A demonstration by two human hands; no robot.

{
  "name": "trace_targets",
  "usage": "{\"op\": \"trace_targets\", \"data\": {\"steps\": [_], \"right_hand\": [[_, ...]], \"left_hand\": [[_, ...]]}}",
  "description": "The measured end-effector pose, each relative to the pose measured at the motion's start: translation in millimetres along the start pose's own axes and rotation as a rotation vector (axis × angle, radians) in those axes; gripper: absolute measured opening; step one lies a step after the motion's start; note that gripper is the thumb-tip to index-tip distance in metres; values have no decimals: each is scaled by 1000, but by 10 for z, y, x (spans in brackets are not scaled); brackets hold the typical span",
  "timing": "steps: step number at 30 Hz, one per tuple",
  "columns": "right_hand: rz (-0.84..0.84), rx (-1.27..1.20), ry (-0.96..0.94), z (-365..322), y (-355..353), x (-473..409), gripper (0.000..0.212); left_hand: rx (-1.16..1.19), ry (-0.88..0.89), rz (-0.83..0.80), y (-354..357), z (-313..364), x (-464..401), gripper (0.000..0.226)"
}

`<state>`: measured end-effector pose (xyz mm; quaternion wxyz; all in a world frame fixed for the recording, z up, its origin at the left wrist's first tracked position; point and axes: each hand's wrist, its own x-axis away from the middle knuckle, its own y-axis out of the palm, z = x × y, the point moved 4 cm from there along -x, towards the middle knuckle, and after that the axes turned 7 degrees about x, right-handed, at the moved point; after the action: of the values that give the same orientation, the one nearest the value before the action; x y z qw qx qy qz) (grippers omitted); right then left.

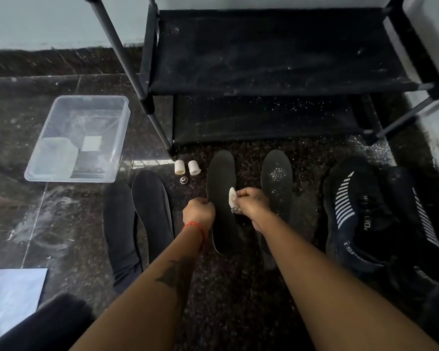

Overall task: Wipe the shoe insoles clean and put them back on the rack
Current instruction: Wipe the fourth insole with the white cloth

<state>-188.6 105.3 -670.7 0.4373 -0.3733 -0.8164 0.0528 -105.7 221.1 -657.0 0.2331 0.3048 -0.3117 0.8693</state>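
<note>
From the head camera, the left hand (198, 211) pinches the edge of a dark insole (222, 188) on the floor while the right hand (252, 202) grips a white wipe (232, 197) against it. A dusty insole (276, 181) lies at three o'clock, sneakers (360, 219) beyond; the black rack (276, 54) stands at twelve, a clear tub (79, 138) at ten.

Lettering only on my dark sneakers (357, 219), right of where I'm working. On the near sneaker's side, by the white stripes, pale letters run vertically; they look like "PORT", partly blurred, not certain. On its tongue tab (350, 245), white letters, seemingly "SPORT", curved and small, hard to confirm. The far sneaker (421, 224) shows stripes only. Nothing else readable.
</note>
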Motion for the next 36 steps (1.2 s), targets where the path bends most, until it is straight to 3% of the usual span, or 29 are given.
{"op": "trace_targets", "data": {"steps": [5, 9, 12, 15, 18, 21, 24, 27, 31, 36], "right_hand": [[67, -81, -5, -19, -216, 117, 1], [249, -200, -10, 139, -709, 184, 11], [336, -118, 68, 379, -1023, 189, 17], [281, -6, 126, 520, -1120, 186, 20], [241, 9, 140, 542, -1051, 168, 5], [279, -22, 135, 535, -987, 125, 33], [316, -51, 137, 520, -977, 147, 38], [302, -60, 127, 506, -1022, 207, 36], [228, -58, 108, 384, -1148, 430, 17], [93, -19, 60, -35, -1410, 895, 16]], "left_hand": [[-106, 74, 37, -40, 161, 116, 28], [-102, 148, -5, 181, 323, 271, 35], [-81, 153, -106, 484, 346, 349, 35], [-15, 109, -229, 803, 305, 400, 35], [4, 15, -341, 1053, 215, 403, 35], [54, -64, -408, 1210, 149, 369, 33], [110, -91, -399, 1262, 142, 355, 30], [157, -139, -409, 1212, 198, 424, 33], [264, -178, -404, 985, 365, 661, 28], [318, -83, -477, 536, 756, 1165, 42]]}}
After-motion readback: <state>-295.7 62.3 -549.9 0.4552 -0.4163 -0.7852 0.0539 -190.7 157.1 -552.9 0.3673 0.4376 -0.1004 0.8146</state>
